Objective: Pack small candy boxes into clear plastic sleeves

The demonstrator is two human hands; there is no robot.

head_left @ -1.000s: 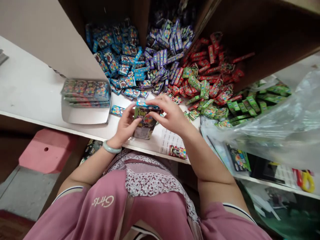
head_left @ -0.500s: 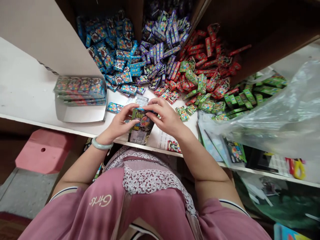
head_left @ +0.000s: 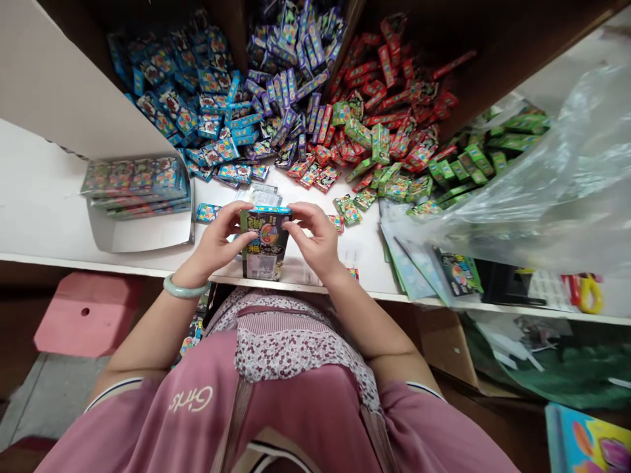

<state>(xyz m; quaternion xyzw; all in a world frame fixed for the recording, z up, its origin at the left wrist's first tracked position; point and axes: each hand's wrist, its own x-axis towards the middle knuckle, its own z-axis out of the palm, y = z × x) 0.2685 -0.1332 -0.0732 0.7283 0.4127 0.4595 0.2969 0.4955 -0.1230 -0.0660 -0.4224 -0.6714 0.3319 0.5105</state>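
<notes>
A dark printed cardboard box [head_left: 266, 246] stands upright at the table's front edge, with a blue strip along its top. My left hand [head_left: 229, 238] grips its left side, thumb on the front face and fingers around the upper edge. On the opposite side, my right hand [head_left: 315, 238] holds the upper right corner between thumb and fingers. Behind the box lie clear plastic sleeves [head_left: 263, 195], partly covered by it. One small blue candy box [head_left: 208, 212] rests just left of my left hand. Small green boxes [head_left: 348, 209] lie beyond my right hand.
Heaps of blue [head_left: 182, 105], purple [head_left: 290, 72], red [head_left: 389, 85] and green boxes [head_left: 468, 164] fill the back behind cardboard dividers. A white open carton [head_left: 142, 235] with stacked packs stands left. Clear plastic film [head_left: 542, 190] and yellow-handled scissors [head_left: 590, 293] are at right. A pink stool [head_left: 86, 315] stands below.
My right hand has moved from over the top of the box to its right side, uncovering the blue top strip. The view has shifted slightly.
</notes>
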